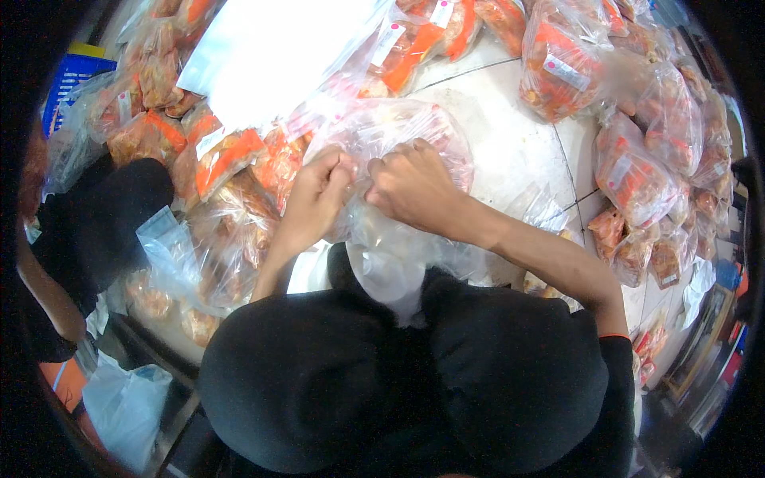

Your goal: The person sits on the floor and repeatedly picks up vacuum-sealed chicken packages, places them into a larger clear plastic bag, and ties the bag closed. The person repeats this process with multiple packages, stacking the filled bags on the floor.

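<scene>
A large clear plastic bag (446, 135) lies in front of me on the floor, its lower part looking pinkish. Its gathered top (386, 259) droops back toward my knees. My left hand (315, 195) is closed in a fist on one side of the bag's neck. On the other side, my right hand (416, 185) grips the plastic too, knuckles up, a short gap from the left. What fills the bag is mostly hidden by the hands and cloudy plastic.
Clear bags of orange-brown food (562, 68) crowd the white tiled floor (510, 151), ahead, left and right. White plastic sheets (267, 60) lie ahead. A blue basket (73, 84) stands at far left, near another person's dark-clothed knee (135, 195). A pale blue bag (127, 406) lies lower left.
</scene>
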`<state>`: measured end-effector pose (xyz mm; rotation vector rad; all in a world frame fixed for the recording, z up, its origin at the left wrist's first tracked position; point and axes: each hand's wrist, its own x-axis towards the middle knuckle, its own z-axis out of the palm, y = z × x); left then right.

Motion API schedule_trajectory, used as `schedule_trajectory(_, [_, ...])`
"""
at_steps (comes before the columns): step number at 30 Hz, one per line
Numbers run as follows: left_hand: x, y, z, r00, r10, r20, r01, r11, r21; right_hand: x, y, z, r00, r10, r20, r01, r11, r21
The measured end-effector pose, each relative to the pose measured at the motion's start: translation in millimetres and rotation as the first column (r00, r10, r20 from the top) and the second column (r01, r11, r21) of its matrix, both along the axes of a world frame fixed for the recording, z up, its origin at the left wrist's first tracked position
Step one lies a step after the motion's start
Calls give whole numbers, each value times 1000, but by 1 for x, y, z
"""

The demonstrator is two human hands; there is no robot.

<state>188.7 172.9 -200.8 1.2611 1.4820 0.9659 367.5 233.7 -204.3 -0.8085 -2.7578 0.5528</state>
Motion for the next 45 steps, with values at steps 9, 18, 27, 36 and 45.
schedule_trajectory(9, [1,15,-26,902,123,-414,-94,991,92,9,-15,2,987,-101,-123,79,982,-172])
schedule_trajectory(18, [24,8,-9,801,228,-553,42,901,433,44,-37,-16,860,-286,-423,228,956,-183])
schedule_trajectory(27, [26,-5,-8,724,-92,-684,367,891,268,82,-125,-89,545,-835,-70,360,308,-880])
schedule_trajectory(36, [70,4,21,802,-312,-510,507,806,305,51,-135,-120,346,-938,25,654,222,-723])
schedule_trajectory(45, [158,57,197,528,-655,-540,846,347,406,78,-104,-68,289,-917,-275,478,387,-788])
